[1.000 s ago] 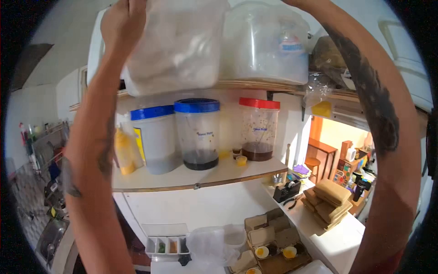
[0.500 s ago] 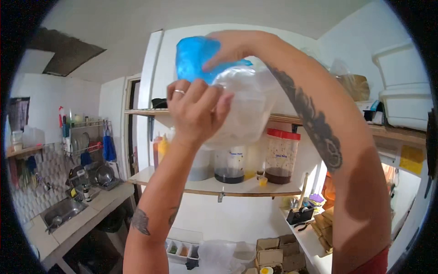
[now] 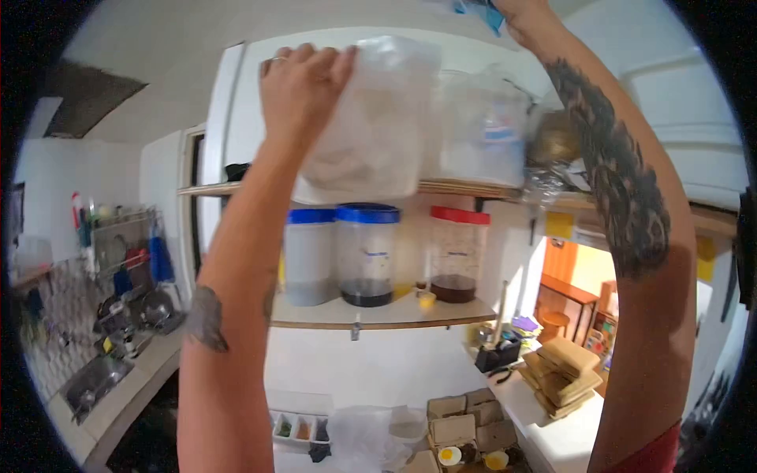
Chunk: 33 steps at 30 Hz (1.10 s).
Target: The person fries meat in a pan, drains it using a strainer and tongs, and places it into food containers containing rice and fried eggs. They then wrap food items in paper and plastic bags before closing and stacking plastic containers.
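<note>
My left hand (image 3: 303, 91) is high up, its fingers curled over the upper left edge of a translucent, whitish plastic container (image 3: 371, 126). This container is in front of the upper shelf and covers part of the shelf's edge; its contents are too cloudy to make out. At the top edge of the view, my right hand (image 3: 524, 17) is closed around a piece of thin blue plastic (image 3: 493, 17), mostly cut off by the frame. Behind and to the right of the container stands another clear plastic bin (image 3: 485, 130) on the upper shelf.
Below, the lower shelf (image 3: 378, 314) carries blue-lidded jars (image 3: 367, 260) and a red-lidded jar (image 3: 457, 260) with dark liquid. Open cardboard boxes (image 3: 453, 430) with food sit underneath. Stacked brown boxes (image 3: 561, 374) rest on the right counter. A sink (image 3: 95, 386) is left.
My right hand has moved up and right, carrying the blue plastic away from my left hand. The translucent container sits higher against the shelf, and the view has shifted right.
</note>
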Each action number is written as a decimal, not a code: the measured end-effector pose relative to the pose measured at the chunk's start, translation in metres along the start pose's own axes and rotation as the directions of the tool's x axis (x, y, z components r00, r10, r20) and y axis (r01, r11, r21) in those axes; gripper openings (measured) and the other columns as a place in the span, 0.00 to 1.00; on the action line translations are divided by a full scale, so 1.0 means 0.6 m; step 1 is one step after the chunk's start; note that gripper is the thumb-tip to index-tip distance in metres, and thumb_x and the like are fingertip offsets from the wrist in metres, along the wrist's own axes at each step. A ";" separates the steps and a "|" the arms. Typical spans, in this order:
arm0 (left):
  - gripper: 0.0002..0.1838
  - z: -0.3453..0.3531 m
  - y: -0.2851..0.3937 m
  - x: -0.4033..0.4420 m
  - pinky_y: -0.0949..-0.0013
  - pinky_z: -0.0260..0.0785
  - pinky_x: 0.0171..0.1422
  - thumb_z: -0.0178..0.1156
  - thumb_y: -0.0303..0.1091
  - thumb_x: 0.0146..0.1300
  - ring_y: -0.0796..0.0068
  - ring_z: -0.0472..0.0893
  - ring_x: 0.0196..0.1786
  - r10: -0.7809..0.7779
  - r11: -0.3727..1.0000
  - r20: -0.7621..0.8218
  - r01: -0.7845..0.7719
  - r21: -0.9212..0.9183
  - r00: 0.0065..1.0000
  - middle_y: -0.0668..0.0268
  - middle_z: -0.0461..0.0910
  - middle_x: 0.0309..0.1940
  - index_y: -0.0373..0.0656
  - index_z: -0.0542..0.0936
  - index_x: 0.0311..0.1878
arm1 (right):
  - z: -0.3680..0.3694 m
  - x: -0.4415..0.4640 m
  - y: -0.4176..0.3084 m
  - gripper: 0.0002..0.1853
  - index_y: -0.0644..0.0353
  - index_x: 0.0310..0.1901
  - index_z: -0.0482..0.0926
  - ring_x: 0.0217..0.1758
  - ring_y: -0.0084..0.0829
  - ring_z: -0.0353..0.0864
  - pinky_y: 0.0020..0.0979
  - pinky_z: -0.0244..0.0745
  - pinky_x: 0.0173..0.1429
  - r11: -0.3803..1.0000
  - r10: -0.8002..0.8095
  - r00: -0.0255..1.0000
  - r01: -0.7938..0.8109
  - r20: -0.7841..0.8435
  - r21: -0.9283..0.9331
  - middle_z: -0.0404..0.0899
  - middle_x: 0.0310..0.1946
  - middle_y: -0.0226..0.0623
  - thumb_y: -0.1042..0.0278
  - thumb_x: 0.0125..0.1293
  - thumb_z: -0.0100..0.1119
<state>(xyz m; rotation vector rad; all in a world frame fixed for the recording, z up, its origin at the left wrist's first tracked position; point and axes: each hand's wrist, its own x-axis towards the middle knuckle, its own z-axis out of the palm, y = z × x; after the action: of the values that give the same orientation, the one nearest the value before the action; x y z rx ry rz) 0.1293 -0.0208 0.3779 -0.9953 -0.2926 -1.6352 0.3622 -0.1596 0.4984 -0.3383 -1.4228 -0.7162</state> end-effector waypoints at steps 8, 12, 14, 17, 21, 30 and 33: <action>0.30 0.092 -0.050 -0.072 0.49 0.54 0.75 0.47 0.56 0.73 0.45 0.62 0.73 -0.242 0.969 0.334 0.207 0.139 0.911 0.49 0.66 0.69 0.48 0.68 0.71 | -0.138 -0.233 0.079 0.18 0.65 0.45 0.82 0.46 0.48 0.83 0.43 0.78 0.49 0.964 0.059 0.995 -0.079 0.086 0.253 0.84 0.42 0.49 0.59 0.60 0.56; 0.31 -0.094 0.131 -0.159 0.55 0.53 0.76 0.48 0.50 0.76 0.51 0.59 0.76 -0.276 0.758 0.346 0.424 -0.495 0.897 0.50 0.60 0.73 0.38 0.64 0.72 | -0.164 -0.456 0.019 0.13 0.65 0.37 0.83 0.46 0.55 0.81 0.46 0.75 0.55 0.877 0.125 0.954 0.023 0.273 -0.480 0.83 0.41 0.52 0.68 0.50 0.61; 0.32 -0.212 0.242 -0.271 0.55 0.58 0.74 0.47 0.53 0.74 0.56 0.63 0.72 -0.256 0.248 0.735 0.778 -0.578 0.628 0.56 0.63 0.71 0.41 0.62 0.73 | -0.184 -0.598 0.000 0.15 0.65 0.40 0.82 0.52 0.53 0.78 0.46 0.73 0.60 0.736 0.116 0.915 0.182 0.386 -0.652 0.81 0.45 0.53 0.71 0.50 0.62; 0.35 -0.357 0.386 -0.461 0.55 0.64 0.70 0.46 0.58 0.72 0.63 0.70 0.67 -0.003 -0.523 0.999 0.852 -0.032 0.036 0.65 0.68 0.67 0.44 0.60 0.74 | -0.180 -0.826 -0.074 0.30 0.65 0.58 0.69 0.64 0.52 0.70 0.43 0.65 0.69 0.779 0.369 0.840 -0.047 0.397 -0.625 0.72 0.57 0.54 0.66 0.54 0.67; 0.24 -0.438 0.453 -0.515 0.68 0.71 0.60 0.62 0.27 0.65 0.71 0.79 0.54 -0.044 -0.681 0.984 0.726 0.095 -0.171 0.64 0.81 0.49 0.38 0.71 0.64 | -0.231 -1.009 -0.137 0.38 0.62 0.71 0.61 0.73 0.46 0.63 0.42 0.58 0.75 0.677 0.728 0.589 -0.699 0.350 -0.232 0.64 0.69 0.52 0.61 0.63 0.65; 0.28 -0.524 0.474 -0.562 0.73 0.66 0.62 0.57 0.16 0.60 0.77 0.75 0.55 0.150 -0.411 0.986 0.902 0.130 -0.074 0.65 0.77 0.52 0.37 0.69 0.65 | -0.312 -0.910 -0.188 0.19 0.61 0.55 0.76 0.58 0.43 0.75 0.38 0.68 0.64 0.858 0.502 0.693 -0.326 0.517 -0.396 0.78 0.51 0.47 0.76 0.60 0.58; 0.27 -0.578 0.461 -0.571 0.75 0.65 0.60 0.55 0.15 0.60 0.78 0.74 0.55 0.289 -0.261 0.949 0.944 0.202 -0.124 0.66 0.77 0.52 0.36 0.69 0.65 | -0.318 -0.945 -0.189 0.18 0.61 0.52 0.75 0.57 0.43 0.75 0.38 0.68 0.63 0.810 0.587 0.443 -0.316 0.678 -0.495 0.76 0.50 0.47 0.77 0.59 0.60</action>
<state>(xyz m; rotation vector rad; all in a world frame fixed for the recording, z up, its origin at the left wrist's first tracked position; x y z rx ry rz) 0.2208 -0.1038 -0.1688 -3.7374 -0.7570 -1.8018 0.4457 -0.2217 -0.1014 -1.4133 -1.9534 -0.2815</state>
